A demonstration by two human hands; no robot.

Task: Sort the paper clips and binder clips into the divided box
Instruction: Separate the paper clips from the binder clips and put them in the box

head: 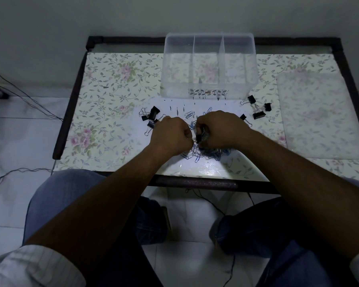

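A clear divided box (209, 65) with three compartments stands at the table's back centre. A pile of blue and silver paper clips (197, 155) lies in front of it, partly under my hands. Black binder clips lie in a left group (152, 116) and a right group (259, 109). My left hand (171, 134) and my right hand (220, 129) meet over the pile, both closed around a black binder clip (199, 137) tangled with paper clips. Which fingers pinch it is partly hidden.
The table (104, 85) has a floral cover and a dark frame. The box's clear lid (317, 114) lies flat at the right. Cables (19, 94) run over the tiled floor on the left. My knees are below the front edge.
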